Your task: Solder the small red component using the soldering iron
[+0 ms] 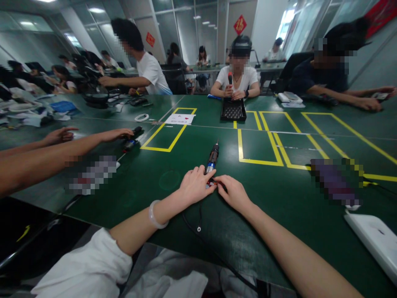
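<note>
On the green table lies an electric screwdriver [212,156], dark with a blue band, its thin tip pointing away from me. My left hand [195,184] is closed over the rear part of this tool, pressing it to the table. Close beside it, my right hand [232,192] has its thumb and fingers pinched at the tool's rear end. Small reddish parts show between the two hands, but what the right fingers grip is too small to make out. A thin black wire with a ring terminal [199,229] hangs below my left hand.
Yellow tape rectangles mark the green table [192,161]. A neighbour's hand [116,134] at left touches a similar tool [130,144]. Opposite, a person holds a red-tipped tool [230,78] over a black tray [233,111]. A white device [374,240] lies at right.
</note>
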A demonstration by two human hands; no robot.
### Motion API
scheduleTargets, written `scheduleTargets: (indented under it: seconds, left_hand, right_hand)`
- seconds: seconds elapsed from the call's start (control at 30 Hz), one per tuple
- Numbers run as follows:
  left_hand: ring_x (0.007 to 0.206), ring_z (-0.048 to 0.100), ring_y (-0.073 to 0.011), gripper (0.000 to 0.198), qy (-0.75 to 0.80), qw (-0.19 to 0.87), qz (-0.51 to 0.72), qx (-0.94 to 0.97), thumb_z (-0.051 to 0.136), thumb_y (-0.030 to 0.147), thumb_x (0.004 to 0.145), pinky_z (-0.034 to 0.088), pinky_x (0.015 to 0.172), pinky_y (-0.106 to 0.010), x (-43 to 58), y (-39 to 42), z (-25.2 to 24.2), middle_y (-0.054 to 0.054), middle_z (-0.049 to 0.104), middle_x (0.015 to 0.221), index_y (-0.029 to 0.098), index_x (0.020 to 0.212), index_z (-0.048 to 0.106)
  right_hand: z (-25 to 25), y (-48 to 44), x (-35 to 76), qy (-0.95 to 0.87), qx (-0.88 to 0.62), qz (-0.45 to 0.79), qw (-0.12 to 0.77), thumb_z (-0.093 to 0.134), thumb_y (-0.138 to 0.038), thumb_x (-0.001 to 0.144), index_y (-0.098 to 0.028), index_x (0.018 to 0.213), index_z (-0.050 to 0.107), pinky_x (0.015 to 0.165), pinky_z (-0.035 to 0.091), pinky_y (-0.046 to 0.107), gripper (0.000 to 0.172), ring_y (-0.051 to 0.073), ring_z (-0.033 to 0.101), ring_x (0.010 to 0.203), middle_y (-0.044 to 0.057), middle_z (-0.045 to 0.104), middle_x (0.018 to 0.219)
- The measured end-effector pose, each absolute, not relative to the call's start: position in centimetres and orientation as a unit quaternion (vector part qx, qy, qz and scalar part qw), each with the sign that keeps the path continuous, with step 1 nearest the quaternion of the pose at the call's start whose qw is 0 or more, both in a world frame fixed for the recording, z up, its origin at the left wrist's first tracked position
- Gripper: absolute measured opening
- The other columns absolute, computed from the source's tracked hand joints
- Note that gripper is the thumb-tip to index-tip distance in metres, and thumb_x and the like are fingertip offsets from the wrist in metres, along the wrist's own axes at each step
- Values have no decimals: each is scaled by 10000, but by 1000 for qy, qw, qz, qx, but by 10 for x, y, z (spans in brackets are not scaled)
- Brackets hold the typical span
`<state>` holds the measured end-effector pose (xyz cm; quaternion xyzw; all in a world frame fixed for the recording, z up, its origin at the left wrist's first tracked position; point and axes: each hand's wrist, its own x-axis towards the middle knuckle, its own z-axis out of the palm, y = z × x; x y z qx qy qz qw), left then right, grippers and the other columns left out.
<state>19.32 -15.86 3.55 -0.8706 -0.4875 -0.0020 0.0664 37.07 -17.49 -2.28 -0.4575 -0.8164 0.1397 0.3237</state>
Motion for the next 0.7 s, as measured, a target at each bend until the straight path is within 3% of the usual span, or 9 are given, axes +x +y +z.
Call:
scheduleTargets:
  seconds: [0.27, 0.5, 0.7]
  left_hand:
    - [984, 495, -252, 588, -516, 66, 23, -854, 398, 566, 898, 422, 801, -344, 161, -131, 36, -98, 498, 1092, 303, 1424, 385]
    - [1014, 508, -301, 647, -585, 56, 56, -807, 286, 636, 909, 421, 824, -379, 104, -67, 39, -137, 493, 1123, 278, 1443, 358]
    - [1084, 485, -333, 640, -638, 29, 45, -769, 320, 608, 911, 416, 869, -421, 82, -26, 31, -159, 458, 1233, 289, 1466, 300]
  right_hand:
    - [-21, -175, 372, -821, -465, 134, 303, 479, -149, 914, -195, 1021, 615, 820, 479, 317, 180, 191, 621, 890, 57, 671, 962]
    - [-20, -174, 371, -824, -459, 143, 299, 477, -153, 919, -199, 994, 624, 824, 479, 321, 171, 188, 617, 894, 57, 669, 940]
    - [-19, -175, 372, -827, -456, 147, 295, 480, -150, 918, -200, 971, 625, 803, 481, 316, 162, 188, 613, 878, 55, 665, 927]
